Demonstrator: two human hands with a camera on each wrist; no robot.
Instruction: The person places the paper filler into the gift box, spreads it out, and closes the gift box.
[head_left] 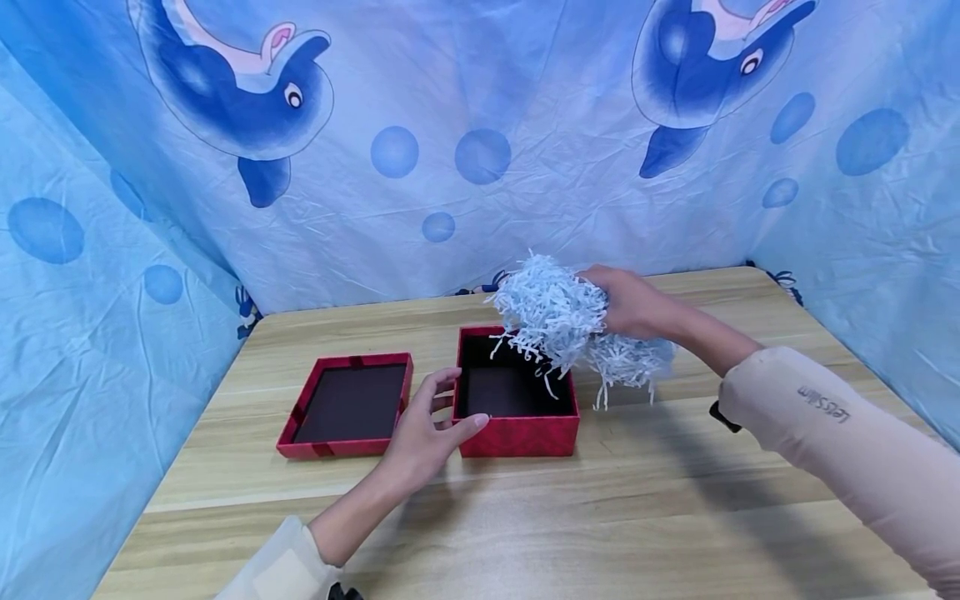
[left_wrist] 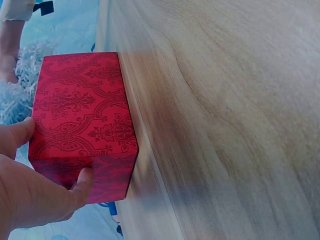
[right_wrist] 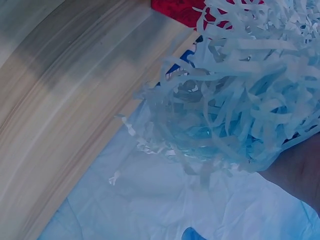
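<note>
A red patterned gift box [head_left: 517, 437] stands uncovered on the table, its dark inside showing. My left hand [head_left: 423, 437] holds its near left corner, thumb at the front rim and fingers against the left wall. In the left wrist view the box [left_wrist: 82, 105] shows its damask-like pattern, with the left hand [left_wrist: 40, 190] around the corner. Above the box's right side, my right hand [head_left: 637, 304] grips a big clump of pale blue shredded paper [head_left: 551, 312]. Loose strands dangle over the opening. The shredded paper [right_wrist: 225, 110] hides most of those fingers in the right wrist view.
Left of the box lies its red lid [head_left: 348, 407], inner side up. The wooden table [head_left: 562, 525] ends at a blue curtain [head_left: 420, 250] printed with dolphins, which also hangs at both sides.
</note>
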